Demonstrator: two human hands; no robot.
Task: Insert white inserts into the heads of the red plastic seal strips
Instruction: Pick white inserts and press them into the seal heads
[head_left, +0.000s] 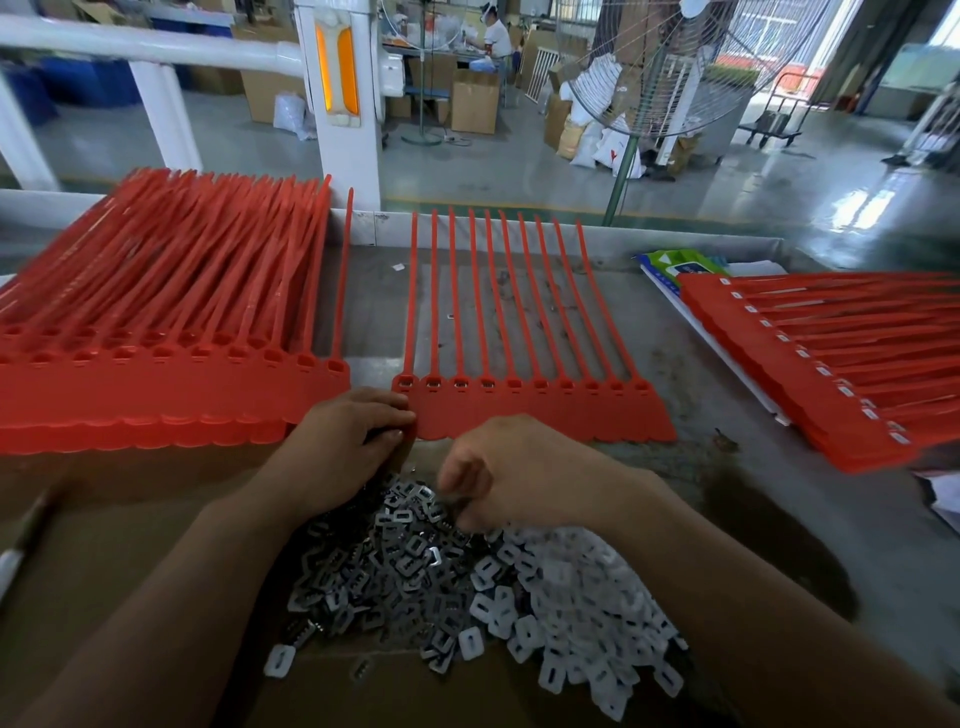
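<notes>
My left grip (358, 431) pinches the end of the red strip row (540, 410) lying mid-counter, my right grip (519, 467) curls over the heap of white inserts (571, 613) by the near edge, hold unseen; best take one only, square it to the head slot, press flush.

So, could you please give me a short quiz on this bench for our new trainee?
1. True or false: the white inserts lie to the right of the grey metal clips.
2. How many strips does the middle red sheet hold?
3. Which pile does the right hand reach into? A) white inserts B) grey metal clips C) neither

Key: 1 true; 2 ten; 3 B.
</notes>
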